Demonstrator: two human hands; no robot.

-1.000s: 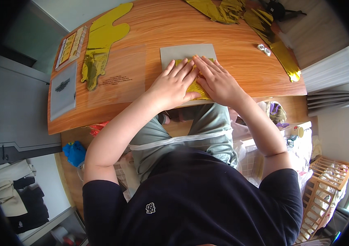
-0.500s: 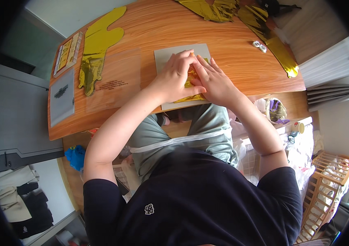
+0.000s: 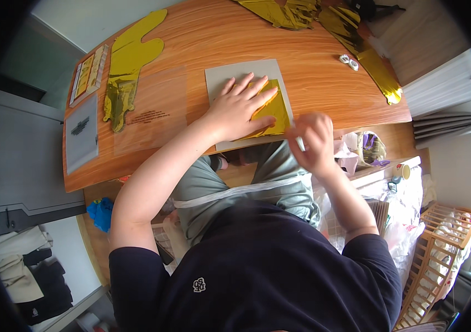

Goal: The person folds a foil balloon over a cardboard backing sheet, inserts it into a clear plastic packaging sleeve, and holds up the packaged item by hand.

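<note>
My left hand [image 3: 238, 110] lies flat with its fingers spread. It presses on a folded gold foil sheet [image 3: 276, 110], which rests on a grey board [image 3: 219, 81] at the near edge of the table. My right hand [image 3: 314, 145] is up off the foil, just right of the board and beyond the table's near edge. Its fingers are bent and smeared by motion, so whether they hold anything does not show. Part of the foil is hidden under my left hand.
A flat gold foil balloon [image 3: 130, 58], a clear plastic bag [image 3: 158, 122], a boxed item [image 3: 89, 74] and a translucent packet [image 3: 82, 133] lie left. More gold foil [image 3: 296, 15] lies at the back, and a gold strip [image 3: 379, 74] at right beside white rolls [image 3: 349, 62].
My right hand has lifted off the foil and moved right and toward me. My left hand has flattened out over the foil, its fingers spreading.
</note>
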